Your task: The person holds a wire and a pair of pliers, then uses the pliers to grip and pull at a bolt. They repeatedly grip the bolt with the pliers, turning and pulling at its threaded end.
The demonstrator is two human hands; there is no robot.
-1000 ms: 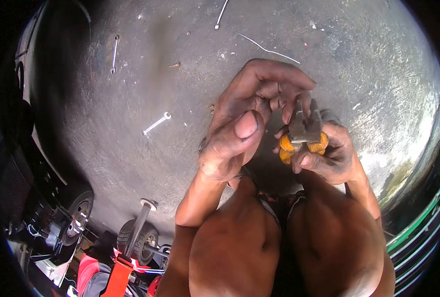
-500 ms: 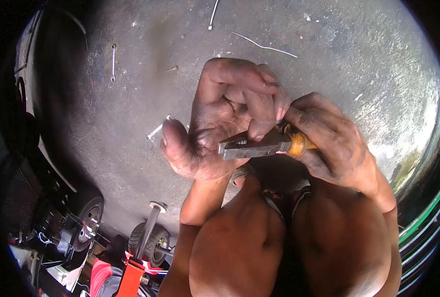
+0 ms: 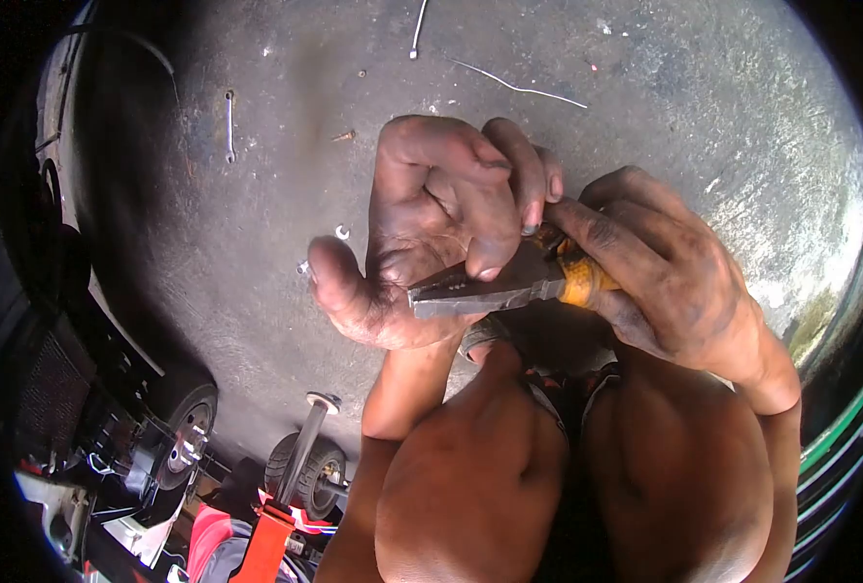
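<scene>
A pair of pliers point(image 3: 495, 294) with steel jaws and yellow handles lies across the front of my left palm, jaws pointing left. My right hand point(image 3: 660, 262) is closed round the yellow handles. The plier jaws look slightly parted, with nothing visible between them. Palm up, my left hand point(image 3: 417, 233) has its thumb stuck out to the left and its fingers loosely bent and apart. One of its fingertips touches the side of the pliers near the jaws. Part of the handles is hidden inside my right hand.
A wrench point(image 3: 229, 126), a small screw point(image 3: 343, 136), a cable tie point(image 3: 418, 29) and a thin pale strip point(image 3: 519, 89) lie on the concrete floor. Another wrench point(image 3: 342, 232) is partly behind my left thumb. Wheels point(image 3: 187, 432) and a red jack point(image 3: 264, 544) stand at lower left.
The pliers have shifted slightly left, and their jaws look closer together. The fingers of my left hand have spread a little. My right hand still grips the handles.
</scene>
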